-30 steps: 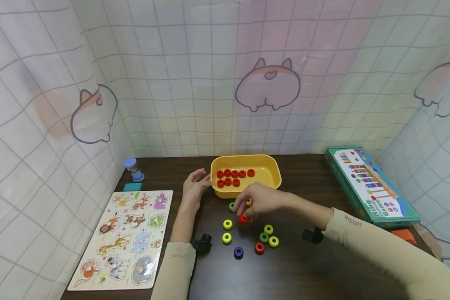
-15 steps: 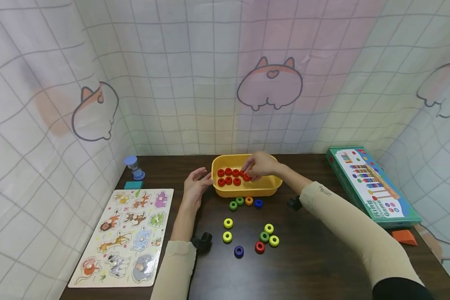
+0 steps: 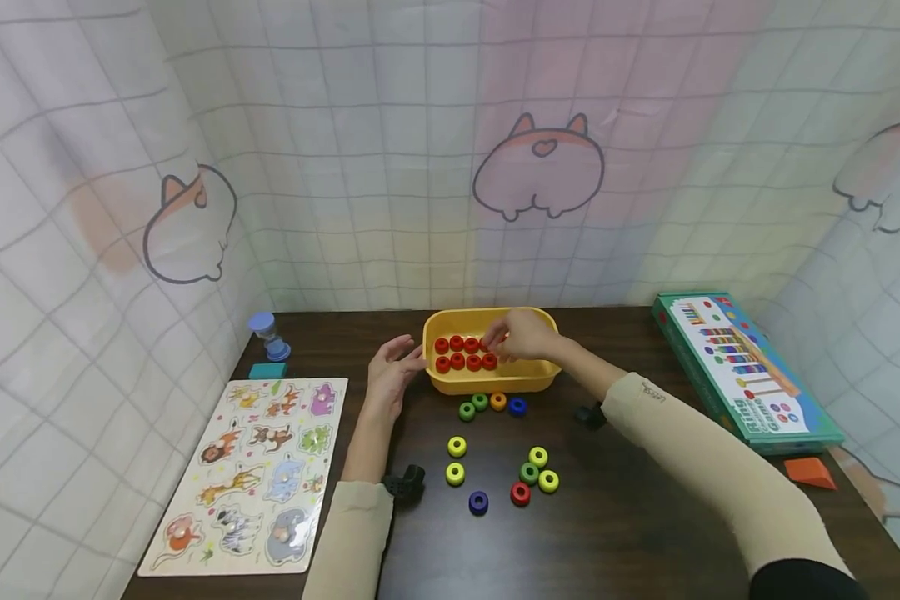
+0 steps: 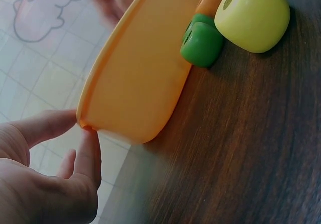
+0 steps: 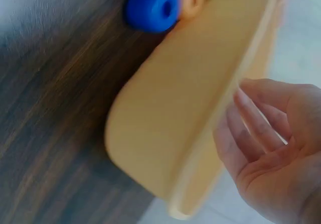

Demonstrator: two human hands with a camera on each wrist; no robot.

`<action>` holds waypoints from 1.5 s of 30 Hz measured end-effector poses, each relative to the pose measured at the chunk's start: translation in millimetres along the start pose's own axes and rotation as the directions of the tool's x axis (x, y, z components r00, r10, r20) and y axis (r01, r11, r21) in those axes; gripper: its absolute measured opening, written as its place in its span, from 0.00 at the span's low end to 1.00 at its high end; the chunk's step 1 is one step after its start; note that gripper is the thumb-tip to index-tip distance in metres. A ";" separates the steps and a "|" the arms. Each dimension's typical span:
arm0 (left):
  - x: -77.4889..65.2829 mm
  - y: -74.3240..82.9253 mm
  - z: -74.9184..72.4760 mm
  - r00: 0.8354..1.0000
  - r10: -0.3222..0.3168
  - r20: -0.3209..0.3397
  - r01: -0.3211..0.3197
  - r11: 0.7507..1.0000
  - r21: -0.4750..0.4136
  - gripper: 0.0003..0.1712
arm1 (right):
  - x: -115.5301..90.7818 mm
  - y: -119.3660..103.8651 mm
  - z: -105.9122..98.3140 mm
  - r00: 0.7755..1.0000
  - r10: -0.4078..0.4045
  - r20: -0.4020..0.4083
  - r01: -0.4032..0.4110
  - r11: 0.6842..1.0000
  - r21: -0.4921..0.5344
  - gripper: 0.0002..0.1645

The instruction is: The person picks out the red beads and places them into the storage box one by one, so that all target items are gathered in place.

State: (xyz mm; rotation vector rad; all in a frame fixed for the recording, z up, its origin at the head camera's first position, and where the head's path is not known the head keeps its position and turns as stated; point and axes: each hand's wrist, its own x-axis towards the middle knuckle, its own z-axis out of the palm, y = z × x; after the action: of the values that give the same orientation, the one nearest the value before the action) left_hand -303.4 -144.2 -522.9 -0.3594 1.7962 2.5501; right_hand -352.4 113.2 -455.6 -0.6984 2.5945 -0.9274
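A yellow tray (image 3: 495,385) stands at the back of the dark table, with several red beads (image 3: 457,361) in two rows on its left side. My left hand (image 3: 390,375) pinches the tray's left rim between thumb and finger, as the left wrist view shows. Over the inside of the tray is my right hand (image 3: 528,335), fingers loosely bent just above the right end of the red rows. A red bead (image 3: 489,362) lies in the front row below its fingertips. In the right wrist view, the tray wall (image 5: 170,113) partly hides those fingertips.
Green beads (image 3: 467,412), an orange bead (image 3: 498,402) and a blue bead (image 3: 517,407) sit along the tray's front. Yellow beads (image 3: 456,474), a purple bead (image 3: 478,502) and a red bead (image 3: 520,494) lie nearer. An animal puzzle (image 3: 251,475) is left; a green box (image 3: 746,367) right.
My right hand has carried a red bead from the table into the tray and let it go at the end of the front row. The left hand has stayed at the rim.
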 end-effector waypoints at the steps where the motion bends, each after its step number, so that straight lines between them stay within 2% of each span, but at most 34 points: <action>1: -0.3 0.6 -0.2 1.000 -0.002 -0.003 0.002 1.000 0.005 0.40 | -5.8 -5.6 -1.8 0.999 -0.031 -0.006 0.031 1.000 -0.002 0.09; 5: -1.6 2.1 -0.9 1.000 -0.011 -0.003 0.011 1.000 0.008 0.38 | -37.9 -30.4 -1.2 0.989 -0.144 0.018 0.144 0.989 -0.015 0.08; 9: -1.3 2.7 -2.1 1.000 0.003 -0.010 -0.003 1.000 0.024 0.39 | -76.0 -47.7 13.1 0.965 -0.216 0.147 0.218 0.976 0.002 0.09; 14: -2.1 3.1 -1.6 1.000 0.003 -0.010 -0.002 0.999 0.051 0.40 | -117.7 -48.8 37.1 0.896 -0.250 0.367 0.275 0.961 -0.017 0.15; 16: -2.8 2.8 -1.1 1.000 0.000 -0.010 0.001 0.998 0.057 0.39 | -129.9 -45.1 44.8 0.875 -0.224 0.429 0.256 0.966 -0.018 0.17; 18: -3.1 2.3 -0.9 1.000 0.003 -0.010 -0.002 0.998 0.059 0.40 | -139.0 -41.0 51.7 0.867 -0.186 0.463 0.209 0.978 0.001 0.20; 22: -2.0 2.0 -1.2 1.000 0.006 -0.008 -0.005 0.999 0.049 0.40 | -150.0 -33.3 64.4 0.872 -0.143 0.468 0.130 0.990 0.061 0.21; 27: -0.9 1.7 -1.9 1.000 0.003 -0.013 -0.003 0.999 0.041 0.39 | -152.8 -28.5 74.3 0.882 -0.149 0.447 0.092 0.985 0.146 0.19; 32: -0.4 0.5 -1.9 1.000 -0.002 -0.019 0.003 0.999 0.035 0.35 | -148.1 -30.4 68.6 0.874 -0.140 0.465 0.029 0.971 0.238 0.19; 35: -0.1 0.5 -2.0 1.000 -0.002 -0.018 0.003 0.999 0.033 0.36 | -138.5 -35.2 54.0 0.882 -0.136 0.450 0.006 0.961 0.278 0.18; 38: -0.5 0.7 -1.4 1.000 -0.001 -0.015 0.001 1.000 0.031 0.36 | -123.1 -38.6 32.7 0.903 -0.120 0.413 -0.006 0.956 0.292 0.15; 45: -1.1 0.3 -1.1 1.000 0.000 -0.021 0.001 0.999 0.036 0.36 | -71.9 -30.8 -18.6 0.938 -0.041 0.343 -0.092 0.928 0.360 0.14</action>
State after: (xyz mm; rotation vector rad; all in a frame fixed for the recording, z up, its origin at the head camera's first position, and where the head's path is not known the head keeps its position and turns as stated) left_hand -302.1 -145.2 -522.7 -0.3881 1.8456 2.5195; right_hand -289.6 140.3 -413.4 -0.6499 2.0399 -1.1329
